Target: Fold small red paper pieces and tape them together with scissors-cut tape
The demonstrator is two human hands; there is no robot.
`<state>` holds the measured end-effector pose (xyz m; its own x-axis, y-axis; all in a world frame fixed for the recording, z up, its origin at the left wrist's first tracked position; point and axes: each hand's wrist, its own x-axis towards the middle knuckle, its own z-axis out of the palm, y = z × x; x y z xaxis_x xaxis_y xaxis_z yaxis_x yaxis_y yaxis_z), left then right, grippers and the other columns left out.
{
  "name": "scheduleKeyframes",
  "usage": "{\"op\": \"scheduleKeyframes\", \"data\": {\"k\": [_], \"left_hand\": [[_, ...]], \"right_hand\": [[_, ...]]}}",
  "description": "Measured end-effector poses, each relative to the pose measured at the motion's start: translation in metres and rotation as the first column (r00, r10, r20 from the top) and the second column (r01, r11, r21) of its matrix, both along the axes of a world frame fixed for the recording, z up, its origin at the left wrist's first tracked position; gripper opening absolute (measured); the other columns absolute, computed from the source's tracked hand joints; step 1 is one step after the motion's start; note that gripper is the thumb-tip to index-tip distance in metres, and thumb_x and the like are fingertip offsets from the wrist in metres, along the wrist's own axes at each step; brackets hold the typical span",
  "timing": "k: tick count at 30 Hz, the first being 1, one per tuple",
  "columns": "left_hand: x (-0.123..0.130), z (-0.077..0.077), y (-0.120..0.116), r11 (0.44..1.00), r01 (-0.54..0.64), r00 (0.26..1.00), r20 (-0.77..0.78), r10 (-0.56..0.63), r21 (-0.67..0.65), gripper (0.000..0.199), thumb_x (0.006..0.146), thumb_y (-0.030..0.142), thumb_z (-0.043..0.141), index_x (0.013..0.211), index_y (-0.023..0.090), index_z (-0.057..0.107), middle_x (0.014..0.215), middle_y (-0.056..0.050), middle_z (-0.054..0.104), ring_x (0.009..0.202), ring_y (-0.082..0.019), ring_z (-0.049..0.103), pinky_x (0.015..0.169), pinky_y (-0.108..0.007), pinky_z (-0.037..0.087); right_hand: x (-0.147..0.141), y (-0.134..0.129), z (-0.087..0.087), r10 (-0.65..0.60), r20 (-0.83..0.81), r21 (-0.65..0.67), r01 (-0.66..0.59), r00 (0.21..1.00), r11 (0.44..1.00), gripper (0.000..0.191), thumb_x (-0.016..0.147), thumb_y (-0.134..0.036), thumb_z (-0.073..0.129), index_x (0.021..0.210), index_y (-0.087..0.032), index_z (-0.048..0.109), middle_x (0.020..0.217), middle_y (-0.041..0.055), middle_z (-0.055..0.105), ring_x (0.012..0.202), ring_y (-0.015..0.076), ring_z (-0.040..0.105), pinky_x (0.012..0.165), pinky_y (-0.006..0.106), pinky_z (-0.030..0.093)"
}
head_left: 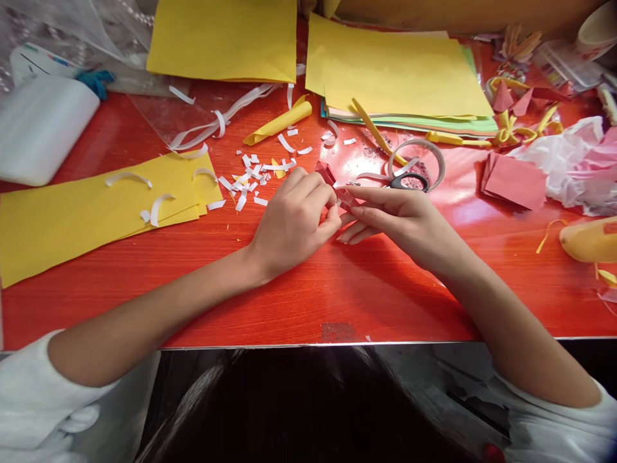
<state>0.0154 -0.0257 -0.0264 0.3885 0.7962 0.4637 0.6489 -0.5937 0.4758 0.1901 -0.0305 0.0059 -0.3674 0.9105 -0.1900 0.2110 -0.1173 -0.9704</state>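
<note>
Over the red table, my left hand (301,215) is closed, its fingers curled at a small piece of folded red paper (347,198). My right hand (402,215) pinches that same paper between thumb and forefinger, the other fingers stretched out below. Part of the red paper (325,171) sticks up beyond my left knuckles; whether it is one piece with the rest, I cannot tell. My fingertips hide some of the folds. Just past my right hand lie the black handle of a pair of scissors (409,182) and a pale ring-shaped roll (436,164).
White paper scraps (248,177) lie left of my hands, near yellow strips (96,212) and a rolled yellow paper (279,122). Behind is a stack of coloured sheets (395,71). Red paper squares (515,181) and a crumpled plastic bag (563,154) are at right.
</note>
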Motion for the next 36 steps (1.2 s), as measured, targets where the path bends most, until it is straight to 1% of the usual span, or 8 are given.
{"op": "scheduleKeyframes", "data": {"k": [7, 11, 17, 21, 24, 26, 30, 36], "left_hand": [[0.001, 0.005, 0.003, 0.995, -0.069, 0.997, 0.027, 0.071, -0.072, 0.013, 0.082, 0.014, 0.050, 0.070, 0.019, 0.048, 0.076, -0.002, 0.056, 0.084, -0.018, 0.055, 0.084, -0.038, 0.045], [0.000, 0.006, 0.005, 0.981, -0.131, 0.987, 0.076, 0.143, -0.140, 0.015, 0.081, 0.012, 0.051, 0.068, 0.019, 0.046, 0.076, -0.001, 0.057, 0.084, -0.017, 0.054, 0.082, -0.035, 0.045], [-0.002, 0.004, 0.010, 0.950, -0.219, 0.953, 0.163, 0.257, -0.221, 0.019, 0.085, 0.017, 0.050, 0.066, 0.019, 0.045, 0.072, -0.001, 0.056, 0.078, -0.015, 0.052, 0.078, -0.033, 0.044], [-0.004, 0.003, 0.012, 0.952, -0.204, 0.947, 0.200, 0.251, -0.228, 0.030, 0.089, 0.029, 0.047, 0.061, 0.020, 0.046, 0.065, -0.001, 0.053, 0.075, -0.016, 0.052, 0.078, -0.035, 0.043], [-0.004, 0.001, 0.013, 0.960, -0.197, 0.924, 0.289, 0.250, -0.198, 0.016, 0.090, 0.029, 0.048, 0.077, 0.021, 0.054, 0.084, -0.002, 0.060, 0.086, -0.017, 0.055, 0.082, -0.035, 0.043], [-0.004, 0.001, 0.013, 0.961, -0.159, 0.916, 0.330, 0.229, -0.225, 0.014, 0.090, 0.030, 0.046, 0.086, 0.021, 0.057, 0.091, -0.002, 0.062, 0.090, -0.017, 0.056, 0.083, -0.034, 0.044], [-0.004, 0.003, 0.012, 0.953, -0.037, 0.937, 0.322, 0.137, -0.299, 0.018, 0.089, 0.032, 0.049, 0.080, 0.021, 0.060, 0.081, -0.001, 0.065, 0.084, -0.015, 0.057, 0.081, -0.031, 0.045], [-0.005, 0.006, 0.010, 0.947, 0.008, 0.926, 0.360, 0.114, -0.321, 0.015, 0.086, 0.025, 0.053, 0.075, 0.020, 0.061, 0.076, 0.000, 0.065, 0.078, -0.014, 0.057, 0.078, -0.031, 0.046]], "right_hand": [[0.005, 0.002, 0.001, -0.008, 0.038, -0.001, 0.008, 0.999, 1.000, 0.047, 0.086, -0.028, 0.058, 0.132, -0.025, 0.052, 0.087, 0.0032, 0.071, 0.071, 0.0159, 0.070, 0.069, 0.031, 0.061], [0.007, 0.004, 0.003, -0.004, 0.085, 0.007, 0.004, 0.996, 1.000, 0.048, 0.087, -0.029, 0.056, 0.135, -0.026, 0.049, 0.093, 0.0041, 0.071, 0.073, 0.0156, 0.070, 0.069, 0.031, 0.060], [0.008, 0.005, 0.003, -0.026, 0.064, -0.006, 0.026, 0.998, 1.000, 0.046, 0.087, -0.024, 0.056, 0.133, -0.024, 0.050, 0.089, 0.0032, 0.071, 0.068, 0.0137, 0.069, 0.067, 0.029, 0.060], [0.009, 0.005, 0.001, -0.024, 0.005, 0.010, 0.024, 1.000, 1.000, 0.042, 0.087, -0.025, 0.057, 0.129, -0.025, 0.054, 0.091, 0.0025, 0.071, 0.066, 0.0127, 0.068, 0.065, 0.028, 0.060], [0.009, 0.005, 0.001, -0.011, -0.028, 0.000, 0.011, 1.000, 1.000, 0.039, 0.086, -0.028, 0.058, 0.125, -0.022, 0.058, 0.095, 0.0046, 0.070, 0.070, 0.0140, 0.069, 0.066, 0.029, 0.060], [0.009, 0.005, 0.002, 0.006, -0.026, -0.006, -0.006, 1.000, 1.000, 0.039, 0.085, -0.028, 0.058, 0.124, -0.022, 0.059, 0.096, 0.0050, 0.071, 0.072, 0.0144, 0.069, 0.066, 0.029, 0.060], [0.010, 0.004, 0.003, 0.060, -0.005, -0.008, -0.060, 0.998, 0.998, 0.040, 0.086, -0.030, 0.058, 0.125, -0.023, 0.059, 0.093, 0.0044, 0.071, 0.070, 0.0140, 0.068, 0.066, 0.030, 0.059], [0.010, 0.002, 0.004, 0.101, -0.026, -0.007, -0.101, 0.995, 0.995, 0.043, 0.085, -0.033, 0.059, 0.127, -0.023, 0.057, 0.091, 0.0046, 0.070, 0.070, 0.0140, 0.068, 0.065, 0.030, 0.059]]}}
